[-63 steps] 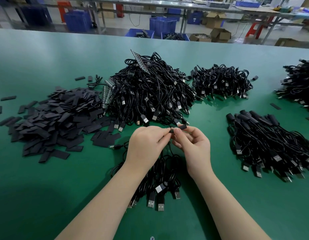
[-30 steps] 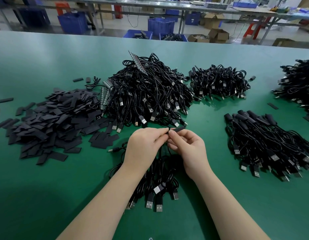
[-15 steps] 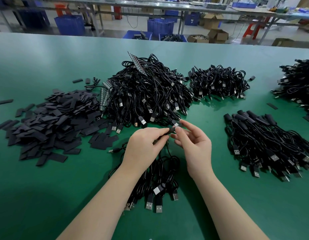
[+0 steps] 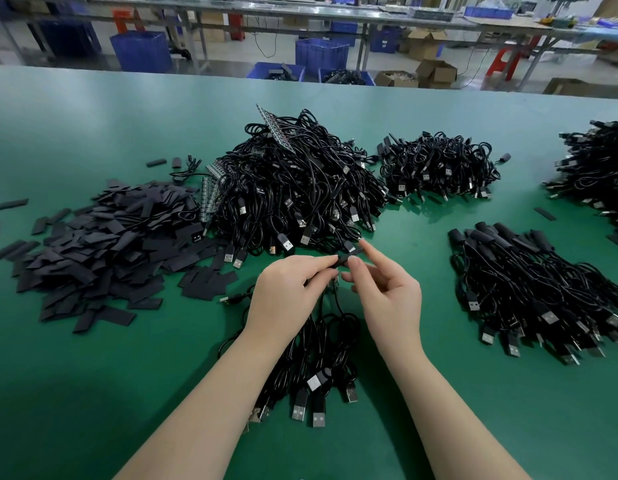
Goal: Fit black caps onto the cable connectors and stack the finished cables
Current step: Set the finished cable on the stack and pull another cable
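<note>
My left hand (image 4: 290, 292) pinches the end of a black cable at the middle of the table, and a black cap (image 4: 349, 257) sits on that end. My right hand (image 4: 387, 292) touches the cap with thumb and forefinger, the other fingers spread loosely. Below both hands lies a small bundle of cables (image 4: 318, 368) with USB plugs pointing toward me. A heap of flat black caps (image 4: 103, 244) lies to the left. A big pile of uncapped cables (image 4: 297, 188) stands just behind my hands. A stack of capped cables (image 4: 529, 285) lies to the right.
Two more cable piles sit at the back right (image 4: 439, 168) and far right edge (image 4: 598, 168). Stray caps (image 4: 11, 204) dot the green table (image 4: 93, 393) at left. Beyond the far edge are blue crates (image 4: 141, 50) and cardboard boxes (image 4: 435, 72).
The cap has gone further onto the cable end. My right hand's fingers have loosened and spread from a tight pinch, and both hands stayed in the same spot.
</note>
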The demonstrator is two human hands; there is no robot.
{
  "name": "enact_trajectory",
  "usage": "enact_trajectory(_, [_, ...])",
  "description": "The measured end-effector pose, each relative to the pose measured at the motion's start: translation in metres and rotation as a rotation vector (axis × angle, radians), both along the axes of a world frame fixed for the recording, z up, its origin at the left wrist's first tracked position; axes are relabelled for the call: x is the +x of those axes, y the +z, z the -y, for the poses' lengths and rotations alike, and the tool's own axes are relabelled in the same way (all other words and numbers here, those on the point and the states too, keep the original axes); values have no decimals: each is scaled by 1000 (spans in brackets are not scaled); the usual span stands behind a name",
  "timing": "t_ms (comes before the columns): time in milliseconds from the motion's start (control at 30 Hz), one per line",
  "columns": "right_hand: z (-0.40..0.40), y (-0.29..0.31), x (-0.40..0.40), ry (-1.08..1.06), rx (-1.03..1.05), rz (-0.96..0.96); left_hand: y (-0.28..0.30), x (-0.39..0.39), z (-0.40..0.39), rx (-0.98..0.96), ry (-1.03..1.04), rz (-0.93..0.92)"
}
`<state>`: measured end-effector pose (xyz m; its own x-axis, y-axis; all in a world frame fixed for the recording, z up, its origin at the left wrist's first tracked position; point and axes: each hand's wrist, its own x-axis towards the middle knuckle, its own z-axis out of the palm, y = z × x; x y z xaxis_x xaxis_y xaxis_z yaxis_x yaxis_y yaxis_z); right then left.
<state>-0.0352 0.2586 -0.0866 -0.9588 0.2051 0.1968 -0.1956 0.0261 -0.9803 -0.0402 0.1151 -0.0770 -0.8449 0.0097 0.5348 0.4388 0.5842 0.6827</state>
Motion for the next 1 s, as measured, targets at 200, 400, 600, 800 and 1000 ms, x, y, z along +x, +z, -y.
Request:
enact_trajectory(200, [5,2,1,101,-11,60,1,1,0,-14,11,26])
enact_trajectory(400, [2,2,-2,56,-92,122,4,2,0,-102,20,54])
enact_trajectory(600, [-6,5,-5,-49,-255,165,3,-2,0,-196,16,84])
enact_trajectory(800, [5,6,1,11,-49,112,2,-3,1,-157,-10,56])
enact_trajectory(1000, [-42,66,-7,-161,-259,-98,1,-4,2,-81,76,7])
